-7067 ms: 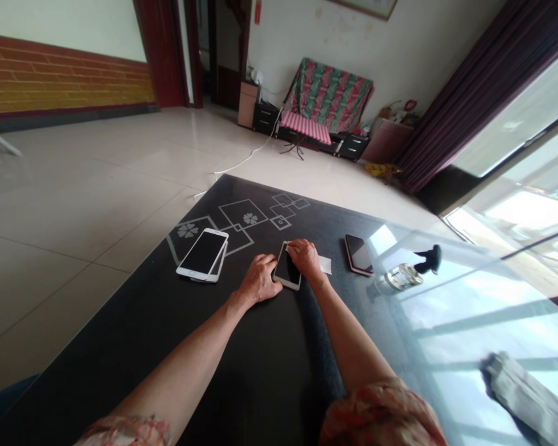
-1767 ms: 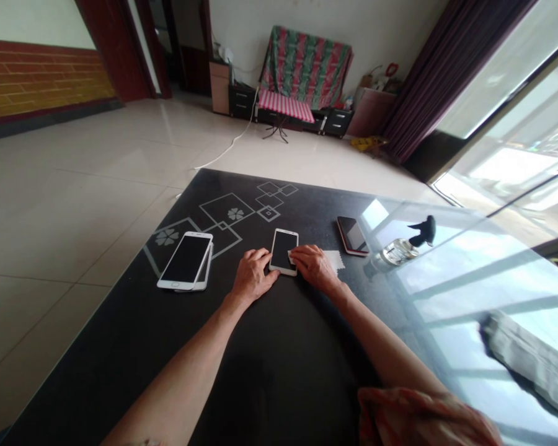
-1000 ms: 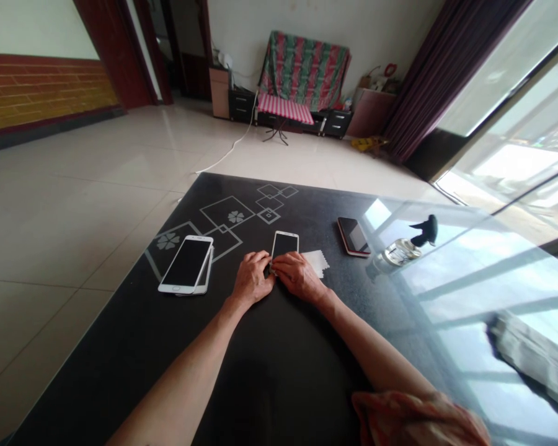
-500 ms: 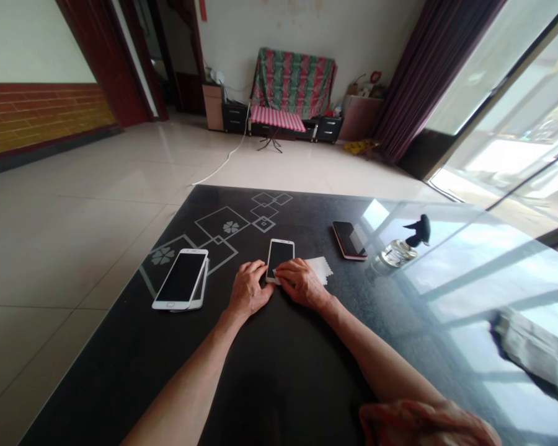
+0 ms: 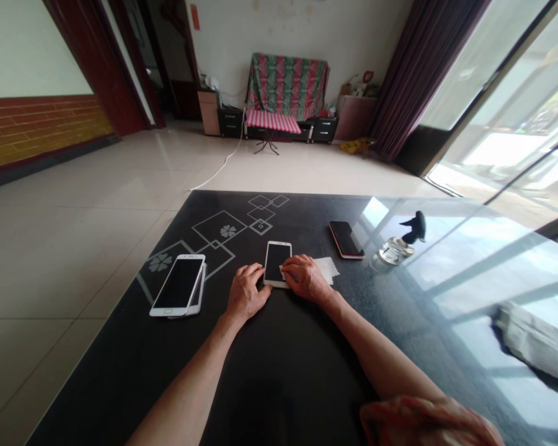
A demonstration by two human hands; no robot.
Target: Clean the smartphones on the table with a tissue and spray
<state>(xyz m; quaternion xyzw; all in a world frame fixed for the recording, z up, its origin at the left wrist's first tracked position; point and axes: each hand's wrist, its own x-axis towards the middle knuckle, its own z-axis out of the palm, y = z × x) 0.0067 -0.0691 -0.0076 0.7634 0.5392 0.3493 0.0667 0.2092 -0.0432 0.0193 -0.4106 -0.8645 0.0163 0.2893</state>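
Observation:
A white smartphone (image 5: 274,260) with a dark screen lies flat on the black table (image 5: 279,353). My left hand (image 5: 247,290) rests at its left side, fingers and thumb closed against the edge and lower corner. Bunched over the lower right of the screen, my right hand (image 5: 307,279) presses a white cleaning cloth (image 5: 328,269) on the glass. The cloth's zigzag edge sticks out to the right from under that hand, and a small bit shows at the fingertips; its middle is hidden.
Left on the table, one white phone (image 5: 179,285) lies on top of another. A dark phone (image 5: 347,240) and a clear spray bottle (image 5: 396,250) with black trigger stand farther right. Grey fabric (image 5: 537,341) lies at the right. Beyond is a small stool with a striped top (image 5: 273,121).
My right hand has slid a little right across the screen with the cloth, uncovering more of the phone. The left hand stays at the phone's edge. The view has shifted slightly.

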